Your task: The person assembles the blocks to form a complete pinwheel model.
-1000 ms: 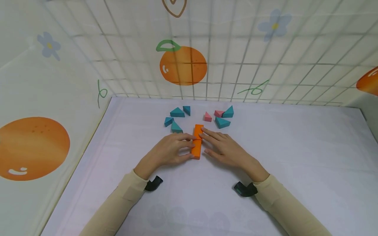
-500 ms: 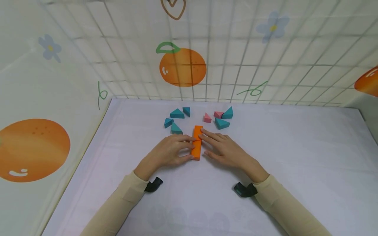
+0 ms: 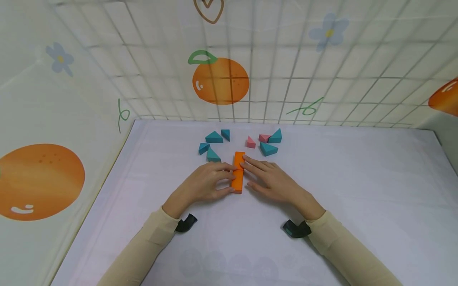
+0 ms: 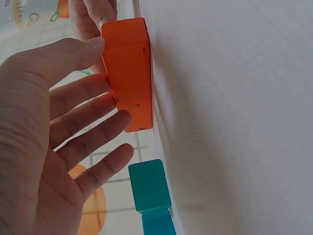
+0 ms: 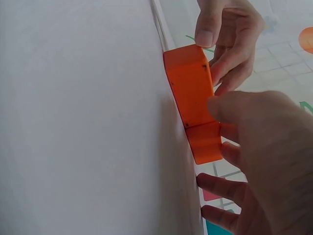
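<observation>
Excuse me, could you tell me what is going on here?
A person has both hands at two orange blocks that lie end to end on a white surface. The left hand touches them from the left, and the right hand touches the far one from the right. Farther from the person, four blue-green triangular blocks lie to the left, with two more and two pink triangular blocks to the right.

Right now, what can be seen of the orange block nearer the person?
The nearer orange block is a rectangular bar, perhaps painted wood, with a few dark marks. It lies flat, pointing forward, on the pale table, its far end meeting the second orange block. The left-hand grip touches its left side.
</observation>
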Tool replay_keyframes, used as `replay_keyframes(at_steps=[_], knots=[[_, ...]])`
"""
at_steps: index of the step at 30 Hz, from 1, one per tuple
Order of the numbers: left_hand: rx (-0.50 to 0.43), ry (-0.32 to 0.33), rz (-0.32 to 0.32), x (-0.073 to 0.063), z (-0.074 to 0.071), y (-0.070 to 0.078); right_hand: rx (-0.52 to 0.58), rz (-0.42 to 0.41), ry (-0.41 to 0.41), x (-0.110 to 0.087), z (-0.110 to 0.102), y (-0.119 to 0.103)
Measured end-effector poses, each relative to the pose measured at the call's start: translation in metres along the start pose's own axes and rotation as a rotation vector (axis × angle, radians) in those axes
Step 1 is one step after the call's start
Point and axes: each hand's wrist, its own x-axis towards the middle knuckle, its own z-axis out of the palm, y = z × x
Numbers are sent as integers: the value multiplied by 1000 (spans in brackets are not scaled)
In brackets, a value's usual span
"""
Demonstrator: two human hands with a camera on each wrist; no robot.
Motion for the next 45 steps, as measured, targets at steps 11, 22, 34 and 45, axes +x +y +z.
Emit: replay_keyframes(at_steps=[11,22,34,45], knots=[[-34,44,23,-1,2,-1,5,7,2,0,-1,0],[-51,-20,-46,-4,0,2,0,2,-8,3,2,-2],[0,-6,-13,1,2,3,-112,42,163,12,-6,3],[-7,7,-10,0,2,4,-175,170,204,38,-12,16]])
